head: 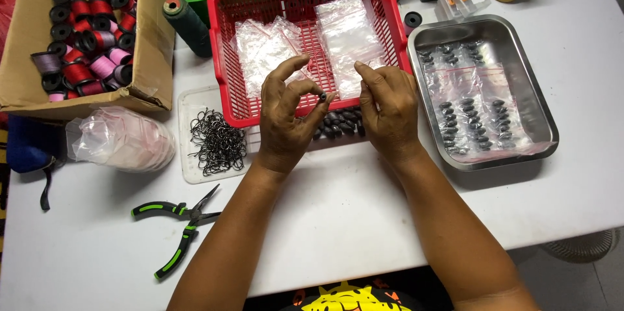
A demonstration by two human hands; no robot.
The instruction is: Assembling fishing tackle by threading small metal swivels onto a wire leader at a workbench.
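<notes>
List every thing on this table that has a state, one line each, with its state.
left hand: raised, pinching a small dark sinker
right hand: fingers drawn together, grip unclear
red basket: holding clear bags
steel tray: holding bags filled with sinkers
cardboard box: open, full of thread spools
pliers: lying untouched, handles apart
hook tray: piled with hooks

You are working with two bare hands: left hand [286,122], right hand [389,113]. You are facing one red plastic mesh basket [224,57] holding two heaps of clear zip bags [348,35]. One rectangular steel tray [543,100], one brown cardboard box [153,57] of thread spools, too many to count. One dark green thread cone [188,26], one pair of green-and-black pliers [179,223]. Black hooks [218,142] and dark oval sinkers [338,122] lying uncountable.
</notes>
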